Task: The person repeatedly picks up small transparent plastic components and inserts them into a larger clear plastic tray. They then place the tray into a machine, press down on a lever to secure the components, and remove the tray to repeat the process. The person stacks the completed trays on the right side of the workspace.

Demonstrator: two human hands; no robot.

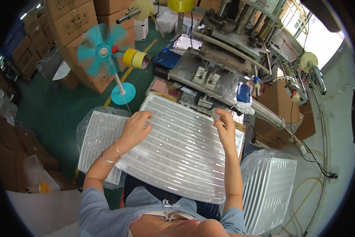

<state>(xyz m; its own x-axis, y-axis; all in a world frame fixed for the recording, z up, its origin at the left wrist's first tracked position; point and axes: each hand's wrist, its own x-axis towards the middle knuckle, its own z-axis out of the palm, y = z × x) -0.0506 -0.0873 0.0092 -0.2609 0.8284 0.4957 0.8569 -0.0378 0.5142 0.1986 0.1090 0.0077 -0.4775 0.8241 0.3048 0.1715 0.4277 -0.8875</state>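
In front of me lies a large white ribbed tray, its rows dotted with small shiny spots that are too small to name. My left hand hovers at the tray's upper left, fingers loosely bent and thumb apart, with nothing visible in it. Over the tray's far right corner, my right hand pinches a small translucent piece between thumb and fingers. Just beyond the tray stands a metal press machine, with two small metal blocks on its plate.
Another white ribbed tray lies to the left on plastic wrap. More ribbed trays sit in plastic at the right. A turquoise fan stands on the green floor before stacked cardboard boxes. Cables hang along the right wall.
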